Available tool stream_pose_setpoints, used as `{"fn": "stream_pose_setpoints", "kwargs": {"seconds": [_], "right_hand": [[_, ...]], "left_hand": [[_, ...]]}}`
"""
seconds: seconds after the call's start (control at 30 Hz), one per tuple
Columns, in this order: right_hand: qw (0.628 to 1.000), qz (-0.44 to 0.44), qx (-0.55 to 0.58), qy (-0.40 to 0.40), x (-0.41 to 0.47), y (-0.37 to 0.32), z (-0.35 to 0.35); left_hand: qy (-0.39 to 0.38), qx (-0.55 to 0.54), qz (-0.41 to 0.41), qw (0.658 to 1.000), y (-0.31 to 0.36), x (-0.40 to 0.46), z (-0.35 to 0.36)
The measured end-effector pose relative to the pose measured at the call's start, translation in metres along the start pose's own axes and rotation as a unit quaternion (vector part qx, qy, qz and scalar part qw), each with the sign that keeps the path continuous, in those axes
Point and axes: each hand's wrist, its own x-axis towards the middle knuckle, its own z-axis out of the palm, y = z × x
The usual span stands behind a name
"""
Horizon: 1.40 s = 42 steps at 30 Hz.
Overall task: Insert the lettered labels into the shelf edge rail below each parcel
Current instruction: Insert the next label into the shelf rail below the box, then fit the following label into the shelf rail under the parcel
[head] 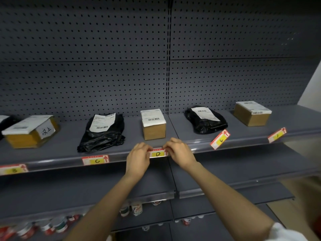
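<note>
Both hands hold the D label point(157, 153) against the shelf edge rail point(60, 164), just below a small cardboard box point(153, 131). My left hand point(138, 159) pinches its left end and my right hand point(180, 153) pinches its right end. The C label point(95, 160) sits flat in the rail under a black bag parcel point(104, 134). A B label point(13, 169) sits in the rail at far left. The E label point(220, 139) and the F label point(277, 135) lie tilted on the shelf's front edge.
A taped cardboard box point(31, 133) stands at the left, a second black bag point(205, 120) and another box point(251, 113) at the right. A grey pegboard point(104, 58) backs the shelf. Lower shelves hold cans and bottles point(132, 208).
</note>
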Motion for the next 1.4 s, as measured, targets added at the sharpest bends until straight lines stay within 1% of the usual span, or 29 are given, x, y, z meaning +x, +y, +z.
{"fn": "stream_pose_setpoints", "kwargs": {"seconds": [0.2, 0.3, 0.43, 0.53, 0.63, 0.73, 1.0, 1.13, 1.2, 1.3, 1.4], "right_hand": [[0.999, -0.027, -0.027, 0.009, -0.006, 0.006, -0.009], [0.999, -0.006, -0.032, 0.038, -0.013, 0.02, -0.025], [0.996, 0.03, -0.075, 0.04, -0.026, 0.058, -0.055], [0.992, 0.057, -0.1, 0.043, -0.036, 0.09, -0.078], [0.989, 0.07, -0.122, 0.038, -0.042, 0.122, -0.099], [0.989, 0.061, -0.132, 0.031, -0.04, 0.149, -0.113], [0.993, -0.024, -0.116, 0.004, -0.033, 0.206, -0.131], [0.993, -0.064, -0.1, -0.004, -0.034, 0.222, -0.132], [0.997, -0.051, -0.062, -0.001, -0.039, 0.227, -0.129], [1.0, -0.001, -0.02, -0.02, -0.047, 0.231, -0.124], [1.0, 0.014, 0.008, -0.026, -0.049, 0.23, -0.121]], "left_hand": [[-0.008, 0.02, 0.023, 0.999, 0.009, 0.006, 0.003], [-0.008, -0.002, 0.036, 0.999, 0.026, 0.01, 0.009], [-0.016, -0.05, 0.065, 0.996, 0.068, 0.021, 0.028], [-0.031, -0.066, 0.078, 0.994, 0.104, 0.031, 0.048], [-0.057, -0.076, 0.075, 0.993, 0.137, 0.037, 0.071], [-0.066, -0.075, 0.062, 0.993, 0.164, 0.043, 0.093], [-0.043, -0.036, -0.003, 0.998, 0.218, 0.061, 0.129], [-0.015, -0.021, -0.029, 0.999, 0.23, 0.051, 0.138], [-0.01, -0.023, -0.035, 0.999, 0.23, 0.042, 0.139], [-0.015, -0.015, -0.033, 0.999, 0.229, 0.034, 0.137], [-0.019, 0.009, -0.039, 0.999, 0.224, 0.03, 0.133]]}}
